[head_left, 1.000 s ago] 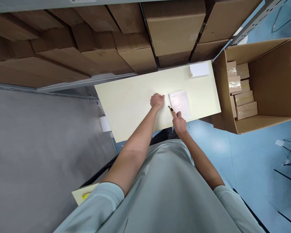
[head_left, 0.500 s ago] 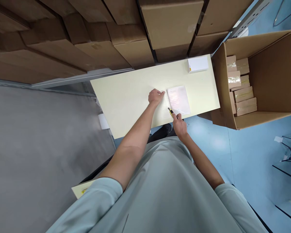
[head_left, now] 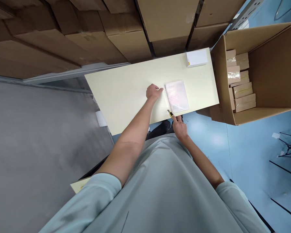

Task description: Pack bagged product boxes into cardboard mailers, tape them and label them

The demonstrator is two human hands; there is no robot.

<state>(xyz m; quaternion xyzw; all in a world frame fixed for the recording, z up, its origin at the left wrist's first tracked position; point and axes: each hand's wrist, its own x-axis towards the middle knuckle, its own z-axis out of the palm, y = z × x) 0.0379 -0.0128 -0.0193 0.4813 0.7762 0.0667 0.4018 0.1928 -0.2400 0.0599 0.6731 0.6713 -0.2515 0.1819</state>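
Left hand point(head_left: 153, 92): placed over the middle of the cream tabletop point(head_left: 121, 90), to the left of the packet; fingers curled in together, with one digit pointed toward the packet's upper left corner. Whether anything is pinched there cannot be told.

Right hand point(head_left: 179, 127): held just off the tabletop's near edge; fingers closed around a utility knife point(head_left: 170, 114), yellow and black, its tip directed up and leftward, near the packet's lower left corner. Contact between tip and tabletop cannot be told.

Packet point(head_left: 177, 96): one, flat, whitish with a pink tinge, faintly marked, glossy toward its near end; laid on the right half of the tabletop, between the left hand and the open carton.

White box point(head_left: 197, 58): one, set at the tabletop's far right corner, a small yellow mark shown on its side.

Open carton point(head_left: 274, 71): one, large, stood just beside the tabletop's right end; several small boxes point(head_left: 244, 102) contained, stacked along its left side.

Brown cartons point(head_left: 168, 19): ranked beyond the tabletop's far edge.
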